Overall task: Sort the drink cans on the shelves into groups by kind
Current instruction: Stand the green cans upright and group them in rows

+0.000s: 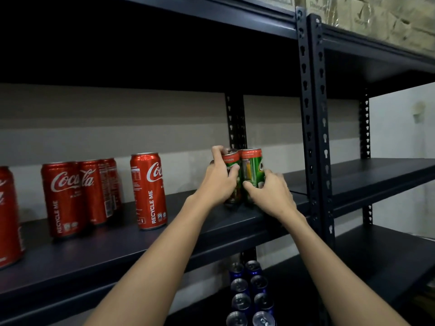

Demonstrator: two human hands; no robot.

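Two green cans with red tops stand side by side at the right end of the dark shelf (pixel 131 245). My left hand (pixel 217 177) grips the left green can (pixel 231 161), fingers curled over its top and side. My right hand (pixel 270 191) grips the right green can (pixel 251 165) low on its body. Red cola cans stand to the left: a single one (pixel 148 190), a cluster of three (pixel 70 196), and another (pixel 7 217) cut off by the frame's left edge.
On the shelf below, several blue cans (pixel 250 295) stand in two rows. A perforated black upright (pixel 315 128) separates this unit from the bare shelves (pixel 381 172) to the right. A cardboard box (pixel 376 17) sits on top.
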